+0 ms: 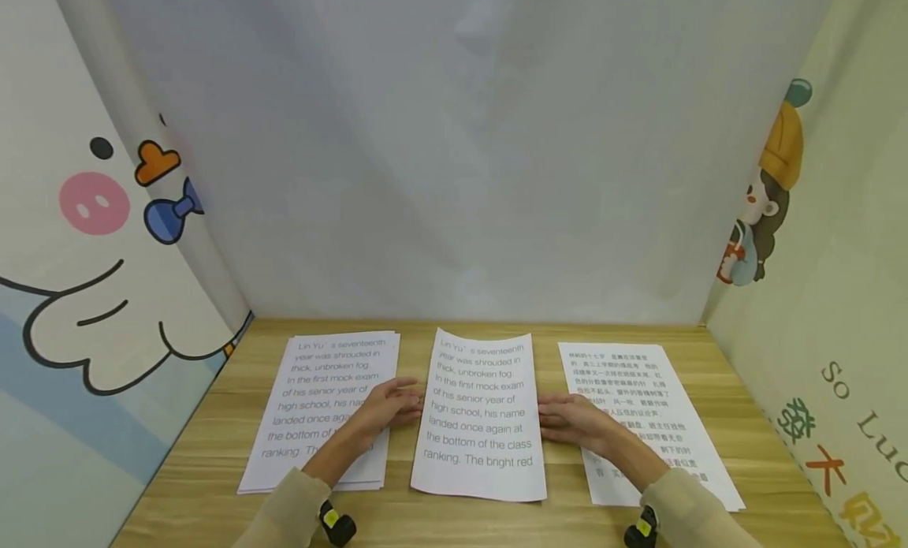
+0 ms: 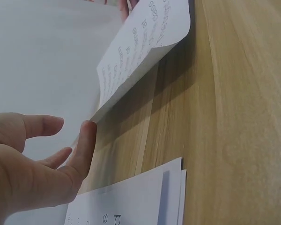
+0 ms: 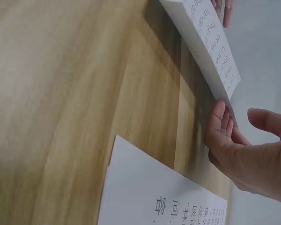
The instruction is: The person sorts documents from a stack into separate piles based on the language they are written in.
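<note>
A printed sheet of paper with English text hovers slightly above the wooden table between my hands, its edges curling, with a shadow beneath it. At its left edge is my left hand, a fingertip against the paper and the thumb apart from it. Fingers of my right hand touch the opposite edge from below; that thumb also stands away from the sheet. Under my left forearm lies a stack of English-text sheets. Sheets printed in Chinese lie beneath my right forearm.
The wooden table ends at a pale back curtain. A cartoon-printed panel stands on the left, and another printed panel bounds the right side.
</note>
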Action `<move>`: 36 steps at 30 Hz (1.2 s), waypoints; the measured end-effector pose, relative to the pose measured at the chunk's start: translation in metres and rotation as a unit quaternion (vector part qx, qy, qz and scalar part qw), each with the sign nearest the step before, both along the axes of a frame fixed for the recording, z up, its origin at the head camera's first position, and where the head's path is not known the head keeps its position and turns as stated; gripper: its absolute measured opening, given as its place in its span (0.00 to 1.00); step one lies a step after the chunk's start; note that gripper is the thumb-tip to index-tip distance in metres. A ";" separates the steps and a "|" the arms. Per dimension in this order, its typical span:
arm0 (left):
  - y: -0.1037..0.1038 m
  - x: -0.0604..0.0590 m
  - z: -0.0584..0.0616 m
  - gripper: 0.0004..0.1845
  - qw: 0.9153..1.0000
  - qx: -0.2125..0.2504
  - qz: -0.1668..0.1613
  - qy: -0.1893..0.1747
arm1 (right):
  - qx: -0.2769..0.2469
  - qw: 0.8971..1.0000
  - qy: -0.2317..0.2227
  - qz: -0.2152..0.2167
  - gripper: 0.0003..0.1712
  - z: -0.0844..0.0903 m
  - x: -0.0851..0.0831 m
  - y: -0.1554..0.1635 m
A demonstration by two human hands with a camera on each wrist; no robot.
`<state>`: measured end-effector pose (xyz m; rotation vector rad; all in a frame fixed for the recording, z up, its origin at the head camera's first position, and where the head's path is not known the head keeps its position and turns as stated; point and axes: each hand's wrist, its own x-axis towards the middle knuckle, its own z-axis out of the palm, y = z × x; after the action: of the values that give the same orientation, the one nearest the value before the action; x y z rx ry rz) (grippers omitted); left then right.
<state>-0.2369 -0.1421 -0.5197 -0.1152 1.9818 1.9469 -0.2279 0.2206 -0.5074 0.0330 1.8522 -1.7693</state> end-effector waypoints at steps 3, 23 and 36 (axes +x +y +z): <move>0.000 0.001 -0.001 0.26 1.000 0.011 0.009 -0.015 | -0.002 1.000 -0.002 0.008 0.33 -0.001 0.001 -0.002; 0.002 0.019 -0.004 0.33 0.995 0.005 -0.094 -0.025 | -0.030 0.999 -0.018 0.038 0.37 -0.008 0.008 -0.011; 0.005 0.012 0.007 0.32 1.000 -0.005 -0.019 -0.018 | -0.057 0.998 -0.004 0.030 0.34 0.007 -0.004 -0.015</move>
<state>-0.2253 -0.1372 -0.5130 -0.1145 1.9570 1.8972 -0.2315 0.2055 -0.5007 -0.0578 1.7260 -1.8277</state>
